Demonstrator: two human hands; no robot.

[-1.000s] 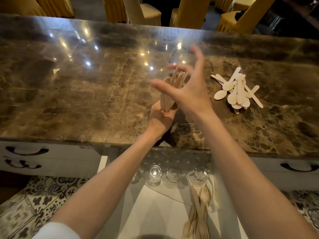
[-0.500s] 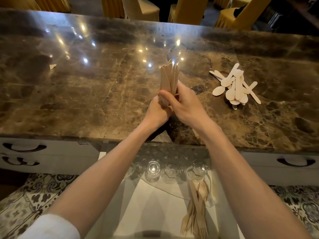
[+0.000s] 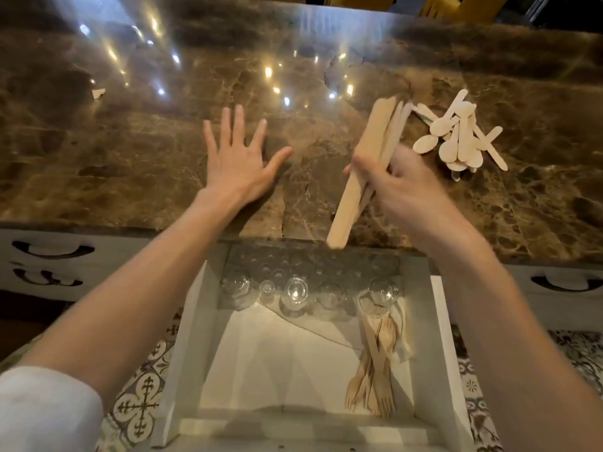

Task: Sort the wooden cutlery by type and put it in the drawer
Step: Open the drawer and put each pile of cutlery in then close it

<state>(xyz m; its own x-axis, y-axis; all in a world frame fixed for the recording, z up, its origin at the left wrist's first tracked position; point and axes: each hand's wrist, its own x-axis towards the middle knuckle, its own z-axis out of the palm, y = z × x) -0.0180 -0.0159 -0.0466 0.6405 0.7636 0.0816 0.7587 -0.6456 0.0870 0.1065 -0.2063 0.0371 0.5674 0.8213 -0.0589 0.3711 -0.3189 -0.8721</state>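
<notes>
- The marble countertop [image 3: 130, 151] runs the full width of the view; its front edge lies just above the open drawer [image 3: 189, 347], which is pulled out toward the person between the two forearms.
- A wide stretch of bare marble lies left of the left hand [image 3: 236, 161] and between the two hands.
- Inside the drawer, a row of clear glasses [image 3: 295, 290] fills the back, partly under the counter's edge. Wooden forks [image 3: 375, 370] lie in a loose bundle along the right wall, tines toward the person. The pale drawer floor to the left of the forks is open.
- Closed drawer fronts with dark handles [image 3: 52, 251] flank the open one on both sides, above a patterned tile floor [image 3: 140, 402].
- The left hand lies palm-down on the marble, fingers straight and fanned, thumb out to the right, holding nothing. A white sleeve [image 3: 42, 409] shows at that arm's near end.
- The right hand [image 3: 404, 187], blurred, has its thumb and fingers wrapped round the middle of a bundle of wooden knives [image 3: 375, 141].
- The bundle is tilted, its upper ends up and to the right and its lower ends down-left, reaching the counter's front edge above the drawer's back.
- A pile of wooden spoons [image 3: 456, 138] lies on the marble just right of the knives' upper ends, apart from the right hand.
</notes>
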